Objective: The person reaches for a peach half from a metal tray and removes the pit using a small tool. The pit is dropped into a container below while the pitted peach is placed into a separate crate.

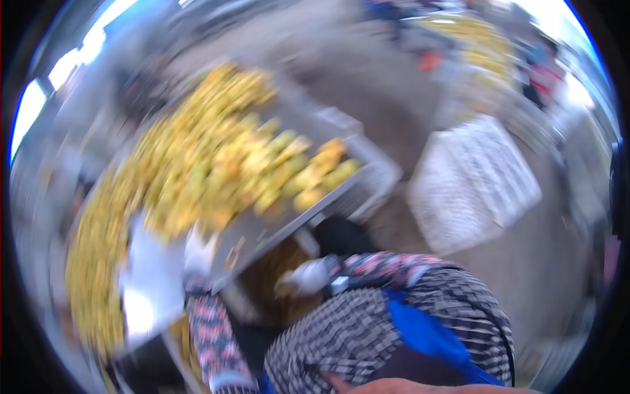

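Note:
The view is smeared by motion. My left hand (200,253), in a white glove, reaches over the near edge of a metal table (157,276), beside a heap of yellow and greenish fruit (210,157). Its fingers are too blurred to make out. My right hand (307,278), also gloved in white, is lower down, off the table edge and above a container of brownish-yellow material (272,262). A small yellowish shape shows at its fingertips, but whether it is held is unclear. Both arms wear floral sleeves.
Stacked white crates (472,184) stand on the floor to the right. Another crate (377,180) adjoins the table's right corner. More yellow produce (476,46) lies at the upper right, with blurred people (541,75) nearby. A checked garment and blue cloth show at the bottom.

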Demonstrator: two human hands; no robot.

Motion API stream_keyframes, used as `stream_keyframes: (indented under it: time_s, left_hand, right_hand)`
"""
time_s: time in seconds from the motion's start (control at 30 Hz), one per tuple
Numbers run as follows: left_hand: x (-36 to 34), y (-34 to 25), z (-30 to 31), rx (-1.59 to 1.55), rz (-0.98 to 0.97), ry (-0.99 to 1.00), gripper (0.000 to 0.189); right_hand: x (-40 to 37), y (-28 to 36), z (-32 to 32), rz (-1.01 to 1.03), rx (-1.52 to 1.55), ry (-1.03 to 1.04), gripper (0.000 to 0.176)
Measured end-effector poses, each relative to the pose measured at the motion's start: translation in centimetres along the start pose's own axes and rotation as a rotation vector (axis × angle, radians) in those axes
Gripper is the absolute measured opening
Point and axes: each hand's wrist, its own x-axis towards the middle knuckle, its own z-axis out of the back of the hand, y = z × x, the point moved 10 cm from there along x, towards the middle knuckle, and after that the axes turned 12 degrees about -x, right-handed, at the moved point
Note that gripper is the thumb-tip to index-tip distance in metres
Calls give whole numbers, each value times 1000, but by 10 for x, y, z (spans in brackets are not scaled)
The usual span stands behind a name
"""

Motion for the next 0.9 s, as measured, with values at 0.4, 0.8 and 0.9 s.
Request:
stream_keyframes:
  time_s: [0.4, 0.8, 0.9]
  left_hand:
    - [66, 67, -65, -43, 334, 58, 44]
    - [-64, -39, -46, -1764, 279, -230, 52]
    - [-68, -61, -65, -2045, 303, -261, 55]
  right_hand:
    - [-9, -35, -15, -131, 118, -85, 39]
    - [-8, 26, 87, -47, -71, -588, 29]
    - [-16, 50, 116, -60, -16, -715, 24]
